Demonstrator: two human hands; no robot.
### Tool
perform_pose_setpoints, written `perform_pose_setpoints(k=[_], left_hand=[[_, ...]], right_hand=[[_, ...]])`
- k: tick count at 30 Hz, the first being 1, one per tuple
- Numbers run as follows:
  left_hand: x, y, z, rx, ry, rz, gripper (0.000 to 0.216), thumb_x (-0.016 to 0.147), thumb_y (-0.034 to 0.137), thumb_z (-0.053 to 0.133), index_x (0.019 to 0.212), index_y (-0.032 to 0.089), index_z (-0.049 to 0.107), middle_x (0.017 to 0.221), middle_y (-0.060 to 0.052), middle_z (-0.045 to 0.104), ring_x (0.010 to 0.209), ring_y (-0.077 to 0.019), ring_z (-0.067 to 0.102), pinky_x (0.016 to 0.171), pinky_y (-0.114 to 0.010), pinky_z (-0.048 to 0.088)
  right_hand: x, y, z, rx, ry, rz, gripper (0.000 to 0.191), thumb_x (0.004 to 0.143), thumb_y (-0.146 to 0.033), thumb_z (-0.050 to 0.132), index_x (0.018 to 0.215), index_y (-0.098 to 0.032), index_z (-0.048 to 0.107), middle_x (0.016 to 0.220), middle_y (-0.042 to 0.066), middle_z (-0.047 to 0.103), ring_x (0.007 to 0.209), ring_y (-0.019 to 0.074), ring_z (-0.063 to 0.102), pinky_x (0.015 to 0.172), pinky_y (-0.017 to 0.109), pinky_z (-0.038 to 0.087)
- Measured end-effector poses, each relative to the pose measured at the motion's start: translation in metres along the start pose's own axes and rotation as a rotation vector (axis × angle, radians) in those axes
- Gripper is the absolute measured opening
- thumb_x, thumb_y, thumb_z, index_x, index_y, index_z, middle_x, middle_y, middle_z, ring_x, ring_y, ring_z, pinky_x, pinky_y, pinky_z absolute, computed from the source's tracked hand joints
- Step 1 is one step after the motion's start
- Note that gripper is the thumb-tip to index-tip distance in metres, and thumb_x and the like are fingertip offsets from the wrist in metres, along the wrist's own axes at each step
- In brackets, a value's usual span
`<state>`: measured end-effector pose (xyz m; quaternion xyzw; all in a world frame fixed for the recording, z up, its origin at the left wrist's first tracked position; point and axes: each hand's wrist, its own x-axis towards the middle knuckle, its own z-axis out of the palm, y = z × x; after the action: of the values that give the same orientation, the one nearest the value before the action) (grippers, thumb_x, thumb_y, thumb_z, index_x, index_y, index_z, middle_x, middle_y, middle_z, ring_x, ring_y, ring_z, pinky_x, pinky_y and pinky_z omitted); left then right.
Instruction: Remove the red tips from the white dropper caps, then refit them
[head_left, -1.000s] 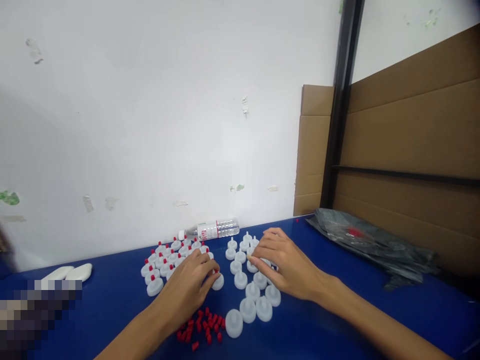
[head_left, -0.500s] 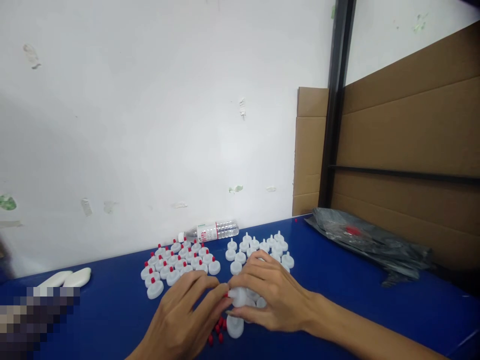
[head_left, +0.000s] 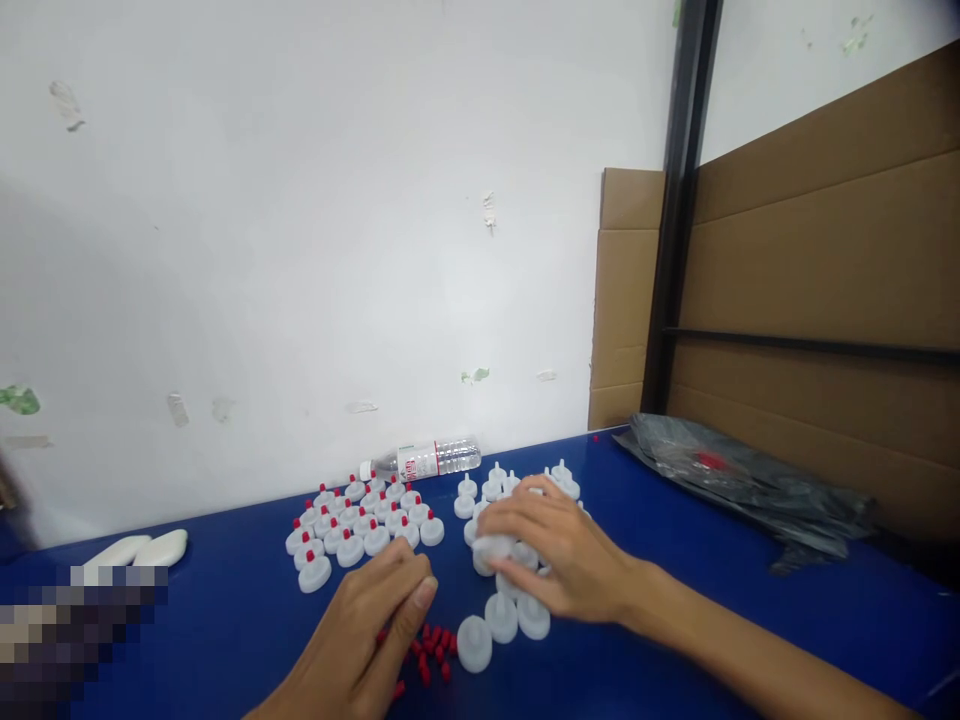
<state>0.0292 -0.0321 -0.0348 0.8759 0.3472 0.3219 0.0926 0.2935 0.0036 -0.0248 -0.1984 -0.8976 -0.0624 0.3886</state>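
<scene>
My right hand (head_left: pixel 555 550) reaches over a group of white nozzle caps (head_left: pixel 501 618). Its thumb and fingers are closed round one white nozzle cap (head_left: pixel 493 547), slightly blurred and tilted. My left hand (head_left: pixel 375 625) is curled, thumb against the fingers, just left of a pile of small red tips (head_left: pixel 429 655). Whatever may be inside that hand is hidden. Farther left, several white nozzle caps with red tips (head_left: pixel 349 548) stand upright in rows. Part of the bare-nozzle group lies hidden under my right hand.
A clear water bottle (head_left: pixel 439 460) lies on its side by the wall, behind the caps. Two white rounded objects (head_left: pixel 161 549) sit at the left. Grey plastic sheeting (head_left: pixel 735 490) lies on the blue table (head_left: pixel 660 640) at the right, beside cardboard (head_left: pixel 817 250).
My hands have moved apart. The right has gone up and away with a white nozzle cap; the left has drawn back from it, uncovering more red tips.
</scene>
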Motion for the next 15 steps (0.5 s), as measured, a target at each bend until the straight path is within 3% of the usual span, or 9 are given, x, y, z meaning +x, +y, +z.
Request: perform_pose_setpoints(k=[5,9,12,15], left_hand=[[0.010,-0.007,0.005,0.127,-0.035,-0.035,0.026,0.109,0.026,0.037,0.093,0.023,0.058,0.093,-0.003,0.061,0.088,-0.0195,0.057,0.078,-0.032,0.050],[0.009,-0.014,0.014,0.177,-0.019,0.014,0.024,0.105,0.017,0.041,0.101,0.024,0.064,0.101,-0.005,0.061,0.093,-0.0206,0.058,0.079,-0.032,0.052],[0.004,-0.021,0.019,0.196,0.005,0.043,0.026,0.103,0.014,0.041,0.103,0.023,0.065,0.099,-0.005,0.061,0.089,-0.0205,0.059,0.075,-0.032,0.052],[0.002,-0.026,0.022,0.197,-0.005,0.068,0.028,0.102,0.011,0.043,0.115,0.024,0.064,0.105,-0.005,0.064,0.096,-0.0215,0.059,0.080,-0.033,0.053]], right_hand=[[-0.008,0.036,-0.013,-0.140,0.114,0.338,0.016,0.102,-0.029,0.057,0.117,-0.023,0.061,0.115,0.008,0.074,0.106,0.0252,0.068,0.096,0.043,0.047],[-0.012,0.055,-0.017,-0.190,0.116,0.425,0.014,0.102,-0.034,0.056,0.105,-0.023,0.065,0.114,0.009,0.072,0.107,0.0277,0.067,0.098,0.046,0.047],[-0.014,0.065,-0.020,-0.240,0.102,0.475,0.025,0.102,-0.042,0.056,0.090,-0.022,0.066,0.106,0.010,0.070,0.098,0.0272,0.066,0.091,0.044,0.048],[-0.017,0.076,-0.024,-0.295,0.092,0.542,0.034,0.101,-0.047,0.054,0.085,-0.021,0.068,0.097,0.010,0.068,0.088,0.0255,0.065,0.084,0.041,0.047]])
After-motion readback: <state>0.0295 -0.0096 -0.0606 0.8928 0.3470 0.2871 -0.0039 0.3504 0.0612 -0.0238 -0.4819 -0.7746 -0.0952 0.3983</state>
